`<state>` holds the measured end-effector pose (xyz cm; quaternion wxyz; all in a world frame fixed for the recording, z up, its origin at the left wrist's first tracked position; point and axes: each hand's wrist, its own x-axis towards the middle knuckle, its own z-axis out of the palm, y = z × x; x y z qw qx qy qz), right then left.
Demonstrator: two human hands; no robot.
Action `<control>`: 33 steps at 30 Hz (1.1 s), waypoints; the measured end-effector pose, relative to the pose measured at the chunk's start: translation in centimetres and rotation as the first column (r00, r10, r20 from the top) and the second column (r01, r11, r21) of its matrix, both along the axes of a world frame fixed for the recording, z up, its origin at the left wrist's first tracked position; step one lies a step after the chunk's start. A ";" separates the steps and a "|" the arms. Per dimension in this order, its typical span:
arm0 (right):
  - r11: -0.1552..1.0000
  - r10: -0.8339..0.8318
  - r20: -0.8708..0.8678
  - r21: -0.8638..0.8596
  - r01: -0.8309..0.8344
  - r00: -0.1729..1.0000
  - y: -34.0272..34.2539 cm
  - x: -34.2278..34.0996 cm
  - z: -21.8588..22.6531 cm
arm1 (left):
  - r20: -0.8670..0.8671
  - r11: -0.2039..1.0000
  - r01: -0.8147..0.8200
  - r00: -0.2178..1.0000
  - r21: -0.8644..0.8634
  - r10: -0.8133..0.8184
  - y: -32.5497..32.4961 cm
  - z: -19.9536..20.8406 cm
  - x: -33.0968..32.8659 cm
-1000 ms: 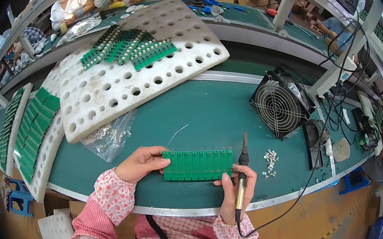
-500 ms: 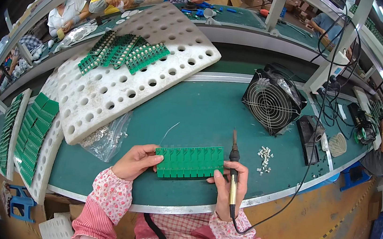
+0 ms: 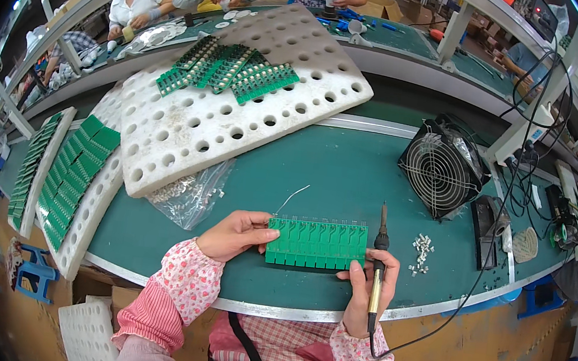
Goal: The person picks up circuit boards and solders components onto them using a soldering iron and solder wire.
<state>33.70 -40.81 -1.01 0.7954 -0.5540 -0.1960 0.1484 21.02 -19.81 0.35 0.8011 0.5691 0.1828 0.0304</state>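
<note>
A green circuit board panel [image 3: 317,244] with a row of fine pins along its far edge is held level above the bench. My left hand [image 3: 236,235] is closed on its left end, thumb on top. A thin, bent silvery wire [image 3: 293,197] rises beside those fingers, looking like solder; its lower end is hidden. In my right hand [image 3: 368,289] is a soldering iron [image 3: 376,283], its tip pointing away from me and clear of the board. The thumb and fingers of that same hand also touch the board's right end.
Small whitish parts [image 3: 422,254] lie right of the iron, near a fan [image 3: 440,169] and a black iron stand [image 3: 486,235]. Back left, a white foam sheet with holes [image 3: 239,114] carries boards [image 3: 227,66], beside a bag of parts [image 3: 191,194]. More boards [image 3: 80,171] lie far left.
My view has swung, so the scene sits further right in the picture. The board has turned from a slight slant to nearly level. Both hands keep their holds.
</note>
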 end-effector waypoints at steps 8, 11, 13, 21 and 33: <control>0.997 0.073 -0.026 0.020 -0.073 0.997 -0.4 -0.1 -1.1 | 0.048 0.938 -0.089 0.996 0.334 0.077 -0.7 0.4 -2.1; 0.995 0.087 -0.025 0.041 -0.086 0.996 -0.4 0.0 -1.4 | 0.034 0.928 -0.043 0.999 0.371 0.033 -0.5 0.7 -1.6; 0.994 0.108 0.008 -0.005 -0.108 0.994 0.0 -1.1 -0.3 | -0.027 0.955 -0.053 0.998 0.292 0.064 -1.3 1.1 -4.4; 0.994 -0.063 0.097 -0.081 0.071 0.993 -0.7 0.3 0.2 | 0.192 0.914 -0.405 0.897 -0.005 0.399 -1.0 1.0 -7.5; 0.992 0.019 0.066 -0.122 -0.011 0.998 -1.0 -0.4 0.7 | 0.340 0.191 -0.960 0.113 -0.206 0.934 16.1 2.6 -19.5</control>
